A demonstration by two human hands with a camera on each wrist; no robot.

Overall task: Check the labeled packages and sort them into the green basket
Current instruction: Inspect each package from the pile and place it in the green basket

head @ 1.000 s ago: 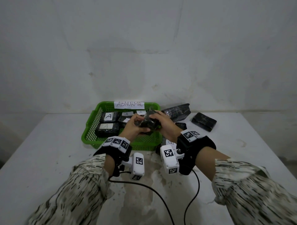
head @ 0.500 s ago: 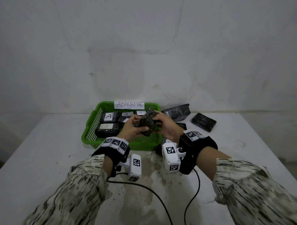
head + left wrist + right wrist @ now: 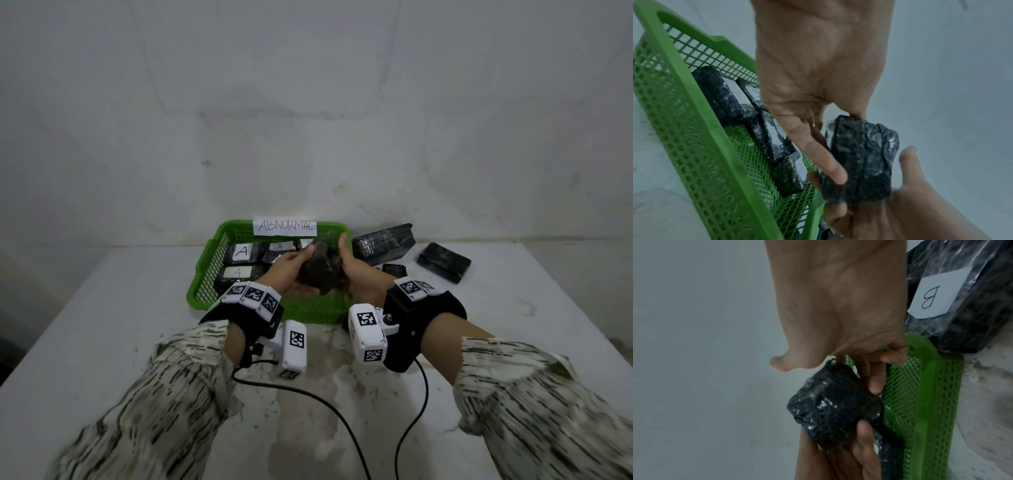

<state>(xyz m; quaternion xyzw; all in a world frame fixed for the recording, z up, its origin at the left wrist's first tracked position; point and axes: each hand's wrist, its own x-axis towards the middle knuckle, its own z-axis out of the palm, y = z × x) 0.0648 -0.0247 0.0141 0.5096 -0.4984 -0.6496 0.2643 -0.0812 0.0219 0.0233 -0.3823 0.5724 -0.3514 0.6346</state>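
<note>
Both hands, the left hand (image 3: 289,265) and right hand (image 3: 356,274), curl around one black wrapped package (image 3: 320,270); its label is unseen. Beneath them, the green basket (image 3: 202,291), signed "ABNORMAL", holds packages marked "A" (image 3: 241,251). Right of the right hand lies a "B" package (image 3: 962,293).

"ABNORMAL" on the green basket's sign (image 3: 285,226); "A" labels on packages (image 3: 241,251) inside (handwritten); "B" on outside package (image 3: 962,305)
</note>
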